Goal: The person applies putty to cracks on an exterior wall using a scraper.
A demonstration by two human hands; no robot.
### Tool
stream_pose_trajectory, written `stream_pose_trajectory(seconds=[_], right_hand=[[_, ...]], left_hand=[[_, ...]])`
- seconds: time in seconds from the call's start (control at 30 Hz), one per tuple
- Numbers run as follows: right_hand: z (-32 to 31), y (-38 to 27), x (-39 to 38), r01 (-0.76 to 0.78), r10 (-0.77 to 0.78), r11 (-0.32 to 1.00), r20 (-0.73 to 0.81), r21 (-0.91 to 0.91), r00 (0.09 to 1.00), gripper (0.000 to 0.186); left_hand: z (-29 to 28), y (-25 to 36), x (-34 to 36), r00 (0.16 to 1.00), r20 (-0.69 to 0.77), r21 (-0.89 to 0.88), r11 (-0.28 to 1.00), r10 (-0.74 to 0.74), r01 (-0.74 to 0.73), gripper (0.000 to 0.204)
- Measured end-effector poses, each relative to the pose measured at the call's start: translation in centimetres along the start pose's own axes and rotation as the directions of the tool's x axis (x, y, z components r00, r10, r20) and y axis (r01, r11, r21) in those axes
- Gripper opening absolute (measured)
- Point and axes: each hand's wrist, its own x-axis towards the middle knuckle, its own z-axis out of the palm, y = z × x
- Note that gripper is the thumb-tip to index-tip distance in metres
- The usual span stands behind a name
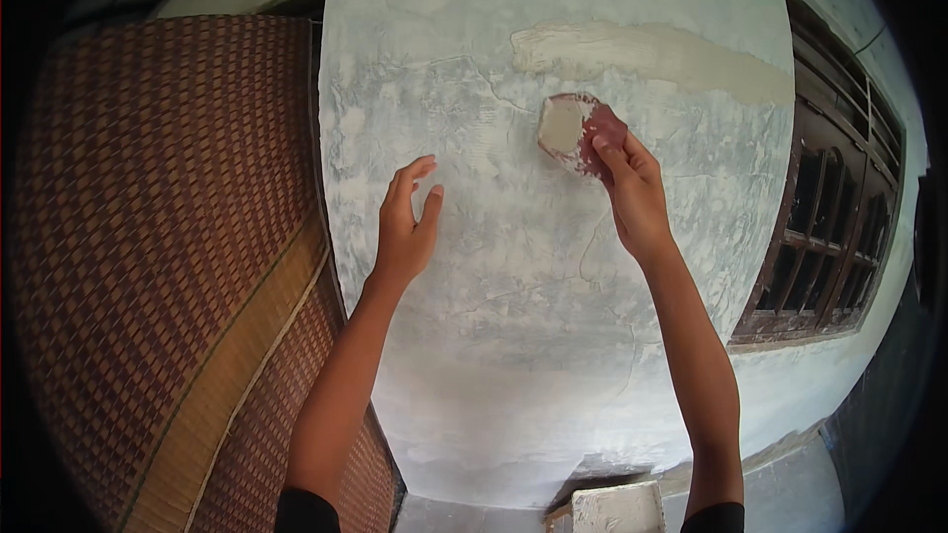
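My right hand (637,192) pinches a dark red putty spreader (605,126) by its edge, thumb on the near face. A pale blob of putty (564,128) covers the spreader's left part. The spreader is in front of the grey-white wall (474,266); whether it touches the wall I cannot tell. To the left, my left hand (406,217) is raised before the wall with thumb and fingers apart and nothing between them. Above the spreader, a smooth beige band of putty (642,54) runs across the wall to its right edge.
A brown woven mat screen (178,158) stands along the left side. On the right is a dark wooden window (829,188) with barred panes. Low at the wall's foot sits a container (620,511) with pale putty on it, above the grey floor (790,484).
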Motion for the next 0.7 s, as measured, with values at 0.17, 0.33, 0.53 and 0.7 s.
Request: stream_pose_trajectory(seconds=[0.17, 0.33, 0.53, 0.7], right_hand=[[3.3, 0.5, 5.3, 0.365, -0.371, 0.843, 0.063, -0.394, 0.926, 0.030], [6.7, 2.6, 9.0, 0.736, -0.739, 0.250, 0.368, -0.629, 0.565, 0.033], [8.9, 6.2, 11.5, 0.642, -0.744, -0.046, 0.455, -0.766, 0.489, 0.044], [9.0, 7.9, 12.7, 0.554, -0.722, -0.187, 0.496, -0.812, 0.483, 0.048]], left_hand=[[0.5, -1.7, 4.2, 0.998, -0.027, 0.040, 0.998, 0.058, -0.057, 0.037], [1.0, -4.3, 7.3, 0.982, -0.092, 0.121, 0.981, 0.165, -0.153, 0.042], [1.9, -9.0, 9.7, 0.923, -0.116, 0.196, 0.920, 0.366, -0.340, 0.050], [2.0, -11.1, 10.3, 0.901, -0.103, 0.177, 0.899, 0.421, -0.400, 0.053]])
